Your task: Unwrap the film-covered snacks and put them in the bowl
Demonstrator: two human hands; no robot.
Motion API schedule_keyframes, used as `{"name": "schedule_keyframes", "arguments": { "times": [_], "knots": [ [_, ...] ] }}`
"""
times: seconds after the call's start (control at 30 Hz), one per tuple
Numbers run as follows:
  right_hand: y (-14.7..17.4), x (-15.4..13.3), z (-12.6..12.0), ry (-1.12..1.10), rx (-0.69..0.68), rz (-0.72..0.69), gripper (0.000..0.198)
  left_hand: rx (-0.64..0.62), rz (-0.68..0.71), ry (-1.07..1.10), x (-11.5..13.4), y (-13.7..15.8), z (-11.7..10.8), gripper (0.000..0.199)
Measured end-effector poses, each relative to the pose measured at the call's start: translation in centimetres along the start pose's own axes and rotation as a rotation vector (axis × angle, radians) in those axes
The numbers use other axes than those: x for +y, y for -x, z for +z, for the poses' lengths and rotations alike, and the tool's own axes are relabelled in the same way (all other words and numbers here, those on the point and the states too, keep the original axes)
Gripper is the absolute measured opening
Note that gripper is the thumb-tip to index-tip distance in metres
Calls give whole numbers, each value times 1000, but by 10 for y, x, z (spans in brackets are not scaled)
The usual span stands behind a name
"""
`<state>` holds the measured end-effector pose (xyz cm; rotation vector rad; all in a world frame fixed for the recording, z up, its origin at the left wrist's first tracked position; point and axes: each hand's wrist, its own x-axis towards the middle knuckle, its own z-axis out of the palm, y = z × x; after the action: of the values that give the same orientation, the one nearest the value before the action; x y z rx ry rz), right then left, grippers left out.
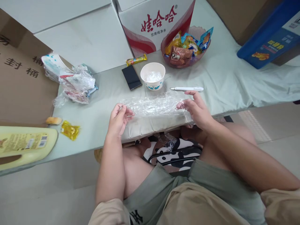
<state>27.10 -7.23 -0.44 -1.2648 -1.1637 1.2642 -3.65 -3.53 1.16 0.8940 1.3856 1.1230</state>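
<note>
A long, crumpled sheet of clear plastic wrap (152,105) lies across the front of the table. My left hand (119,120) is at its left end, thumb and fingertips closed together on the edge. At the other end is my right hand (198,109), fingers spread and bent, some fingertips touching the film. Just behind the wrap stands a white paper bowl (153,82) with blue print and crumpled clear plastic inside. To its right lies a white pen-shaped cutter (187,89), close to my right fingers.
Behind are a phone (131,77), a yellow snack packet (136,59) and a pink bowl (167,59) of snacks. Wrapped paper bowls (76,84), a yellow wrapper (70,130) and a yellow jug (30,142) stand left. A blue container (262,40) is at right.
</note>
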Motion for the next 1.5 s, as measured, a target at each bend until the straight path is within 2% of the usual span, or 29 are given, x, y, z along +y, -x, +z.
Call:
{"name": "schedule_keyframes", "arguments": {
  "times": [0.1, 0.27, 0.4, 0.5, 0.6, 0.73, 0.83, 0.9, 0.97, 1.03, 1.1, 1.2, 1.3, 1.33, 1.43, 1.47, 1.5],
  "knots": [
    [0, 2, 6, 57, -57, -24, 53, 117, 30, -132, -5, -6, 4, 27],
    [0, 2, 13, 166, -8, 52, 44, 191, 42, -296, -9, -8, -1, 12],
    [2, 3, 13, 363, -58, 41, 40, 209, 20, -377, -10, -5, -4, 8],
    [6, 6, 9, 591, -113, -37, 41, 191, 35, -442, -14, -7, -8, 9],
    [10, 9, 6, 831, -163, -107, 41, 193, 66, -594, -19, -10, -11, 12],
    [19, 8, 5, 1143, -187, -49, 40, 272, 151, -897, -20, -13, -12, 17],
    [26, 6, 6, 1265, -205, -172, 38, 325, 258, -1013, -17, -18, -11, 31],
    [29, 6, 6, 1292, -228, -300, 34, 272, 316, -990, -16, -24, -10, 45],
    [30, 3, 5, 1261, -301, -403, 29, 162, 316, -915, -17, -31, -9, 52],
    [29, -1, 1, 1142, -419, -470, 32, 45, 298, -829, -20, -38, -6, 49],
    [25, -7, -4, 959, -487, -491, 46, -46, 299, -756, -23, -42, 0, 43],
    [18, -12, -12, 729, -402, -468, 53, -161, 309, -639, -25, -40, 12, 36],
    [8, -10, -10, 633, -236, -350, 28, -281, 325, -515, -22, -29, 26, 33],
    [4, -8, -7, 615, -210, -301, 28, -321, 329, -476, -21, -25, 30, 33],
    [-7, -2, 8, 594, -278, -226, 65, -427, 360, -377, -17, -15, 37, 30],
    [-10, 0, 13, 600, -331, -217, 64, -450, 383, -347, -16, -14, 37, 30],
    [-13, 0, 19, 611, -390, -206, 52, -460, 414, -315, -16, -15, 36, 32]
  ]
}}
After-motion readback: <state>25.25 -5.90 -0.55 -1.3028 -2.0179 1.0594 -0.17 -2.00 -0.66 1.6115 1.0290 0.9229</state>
